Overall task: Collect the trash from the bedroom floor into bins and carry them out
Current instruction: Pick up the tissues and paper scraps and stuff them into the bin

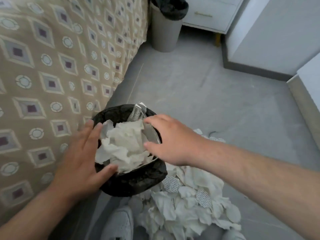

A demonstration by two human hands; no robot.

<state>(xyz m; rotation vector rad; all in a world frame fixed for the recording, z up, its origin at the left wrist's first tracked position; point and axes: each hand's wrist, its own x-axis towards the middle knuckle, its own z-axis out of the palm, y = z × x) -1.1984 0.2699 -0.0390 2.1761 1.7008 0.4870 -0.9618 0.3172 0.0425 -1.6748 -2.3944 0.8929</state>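
Note:
A small bin (135,184) lined with a black bag stands on the grey floor beside the bed. It is heaped with crumpled white tissues (124,144), and a silver foil wrapper (138,112) sticks up at its far rim. My left hand (81,156) lies with straight fingers against the bin's left rim, thumb at the near rim. My right hand (169,141) spreads over the right rim, fingers touching the tissues and wrapper. A pile of white tissues and dotted sachets (188,205) lies on the floor right of the bin.
The bed with a beige patterned cover (52,75) fills the left side. A second, taller grey bin (164,30) with a black liner stands at the far end by a white drawer unit (211,16). A white wall (277,35) runs on the right. My grey shoe (119,224) is below.

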